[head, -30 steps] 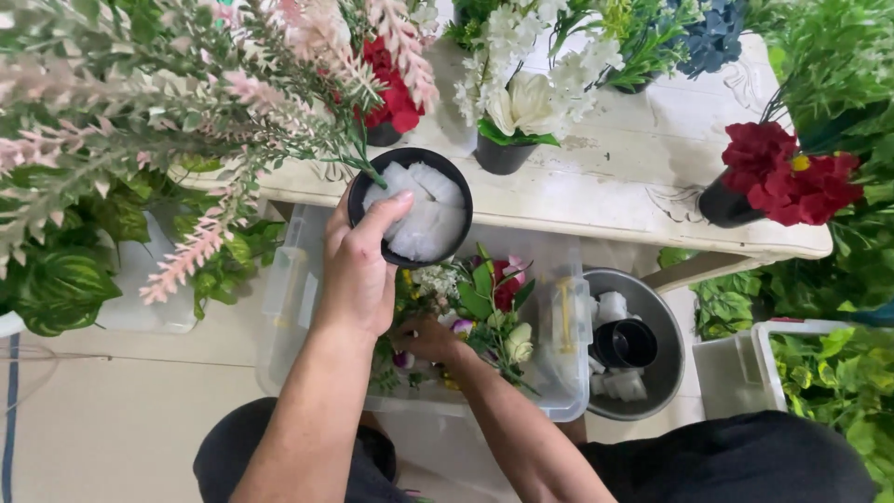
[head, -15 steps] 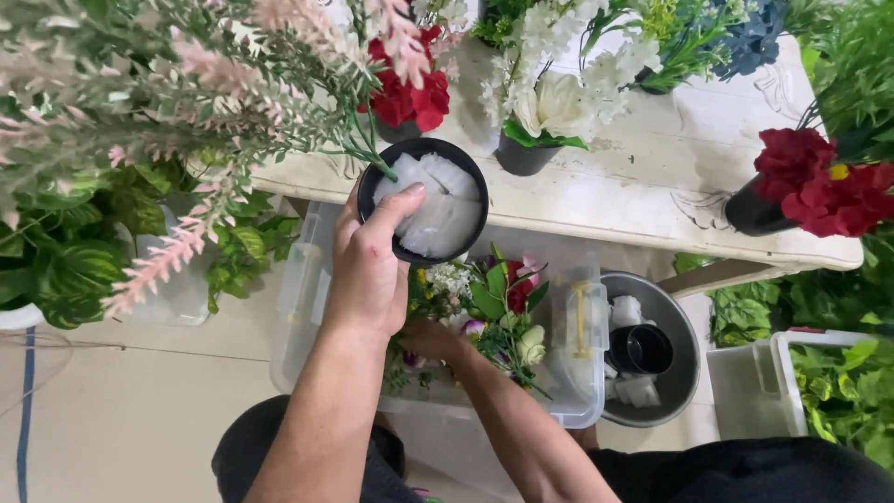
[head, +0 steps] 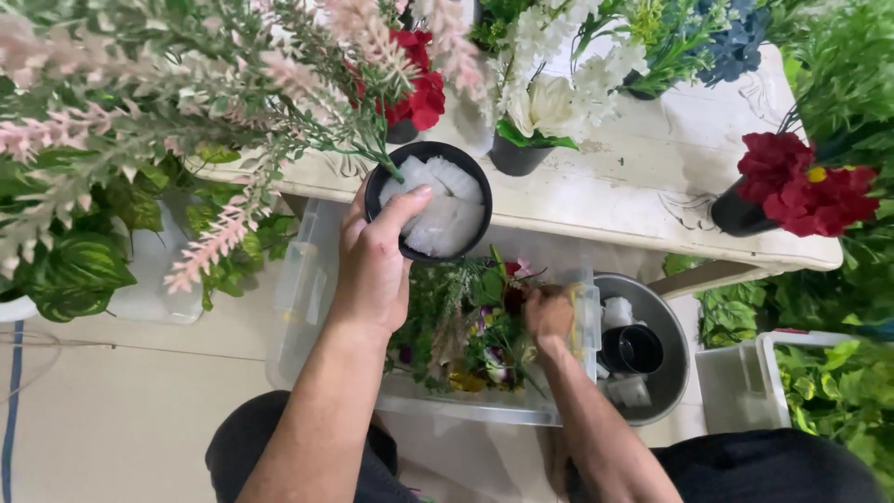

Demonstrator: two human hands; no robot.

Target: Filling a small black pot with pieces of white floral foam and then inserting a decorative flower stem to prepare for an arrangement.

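Long white table (head: 652, 200), already stocked: several dark pots planted with red, white and blue artificial flowers. Below it, clear plastic bin (head: 307, 279) full of loose stems and blooms, seemingly far from used up. Beside that, metal bowl (head: 672, 359) with spare black cups and white blocks, waiting. Small black pot (head: 430, 200), raised at the table's front edge, packed with white foam pieces but no flowers yet. Left hand (head: 372, 265) wrapped closed around that pot, thumb on the foam. Right hand (head: 548, 312) down in the bin, fingers among the stems; grasp not discernible.
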